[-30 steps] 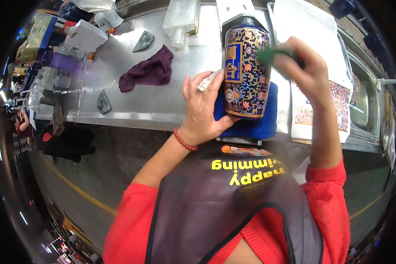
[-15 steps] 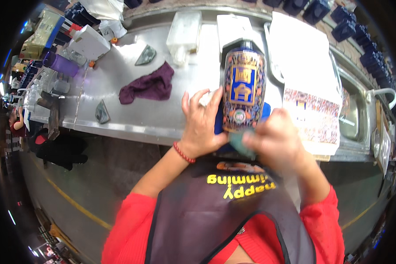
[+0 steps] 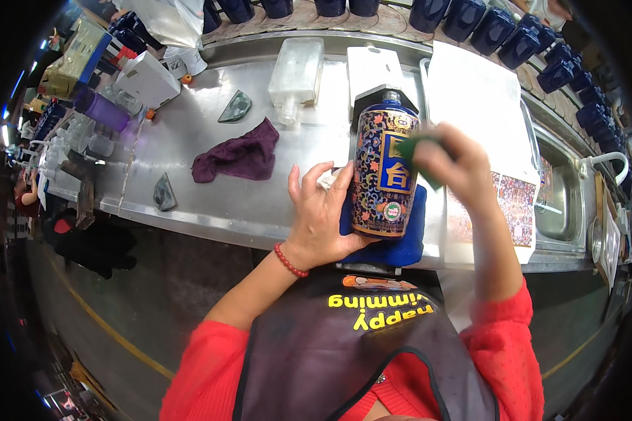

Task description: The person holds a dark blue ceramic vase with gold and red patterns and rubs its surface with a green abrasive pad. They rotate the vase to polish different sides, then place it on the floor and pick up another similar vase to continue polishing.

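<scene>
A dark blue bottle with a colourful floral label lies tilted on a blue cloth pad, its neck pointing away from me. My left hand holds it by the left side, thumb at the base. A small white wad is tucked between the fingers. At the bottle's upper right side, my right hand grips a dark green flat piece, blurred by motion; fingers partly cover the label. Behind the bottle's neck stands a dark angular holder.
A purple cloth and two greenish flat pieces, one farther and one nearer, lie left on the metal table. A clear bottle, white box, patterned sheet and sink surround the work; blue bottles line the back.
My right hand has moved with the green piece from the bottle's base up to its right side. The bottle has rolled so its label faces more to the right. My left hand stays at its side.
</scene>
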A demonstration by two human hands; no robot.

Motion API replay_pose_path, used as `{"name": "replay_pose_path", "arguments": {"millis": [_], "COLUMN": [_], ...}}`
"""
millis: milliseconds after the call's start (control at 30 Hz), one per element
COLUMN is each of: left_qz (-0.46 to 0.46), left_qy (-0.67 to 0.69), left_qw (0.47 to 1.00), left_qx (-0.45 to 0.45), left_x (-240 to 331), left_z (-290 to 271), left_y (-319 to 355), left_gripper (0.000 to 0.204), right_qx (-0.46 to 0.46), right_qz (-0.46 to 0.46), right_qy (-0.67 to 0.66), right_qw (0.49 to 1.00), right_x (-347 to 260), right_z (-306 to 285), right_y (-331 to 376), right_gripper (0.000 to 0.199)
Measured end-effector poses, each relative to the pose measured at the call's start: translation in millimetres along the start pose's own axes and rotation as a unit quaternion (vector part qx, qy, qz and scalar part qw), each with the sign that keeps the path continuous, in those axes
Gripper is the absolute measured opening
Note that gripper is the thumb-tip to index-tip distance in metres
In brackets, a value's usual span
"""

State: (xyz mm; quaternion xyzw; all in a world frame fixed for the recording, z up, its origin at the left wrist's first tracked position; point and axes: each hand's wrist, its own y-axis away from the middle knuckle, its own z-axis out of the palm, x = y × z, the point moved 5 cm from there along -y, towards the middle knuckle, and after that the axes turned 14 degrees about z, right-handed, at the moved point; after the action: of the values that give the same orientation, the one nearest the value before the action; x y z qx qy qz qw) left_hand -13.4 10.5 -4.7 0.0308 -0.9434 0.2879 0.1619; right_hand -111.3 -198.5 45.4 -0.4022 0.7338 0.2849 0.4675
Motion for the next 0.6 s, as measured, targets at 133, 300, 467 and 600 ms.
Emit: {"name": "replay_pose_path", "arguments": {"millis": [133,300,467,600], "left_qz": [0.012,0.02,-0.026,0.009], "left_qy": [-0.005,-0.023,0.042,0.014], "left_qw": [1.0,0.999,0.999,1.0], "left_qx": [-0.006,0.014,0.003,0.006], "left_x": [4,9,-3,-2], "left_z": [-9,-13,2,-2], "left_y": [-3,-2,-1,-1], "left_gripper": [0.112,0.106,0.11,0.109], "right_qx": [0.141,-0.126,0.182,-0.188], "right_qz": [-0.393,-0.227,-0.346,-0.253], "right_qy": [0.324,0.131,0.301,0.164], "right_qw": [0.849,0.957,0.87,0.935], "right_x": [-42,-40,-47,-48], "right_z": [18,15,13,31], "right_y": [27,18,12,44], "right_gripper": [0.023,0.015,0.032,0.029]}}
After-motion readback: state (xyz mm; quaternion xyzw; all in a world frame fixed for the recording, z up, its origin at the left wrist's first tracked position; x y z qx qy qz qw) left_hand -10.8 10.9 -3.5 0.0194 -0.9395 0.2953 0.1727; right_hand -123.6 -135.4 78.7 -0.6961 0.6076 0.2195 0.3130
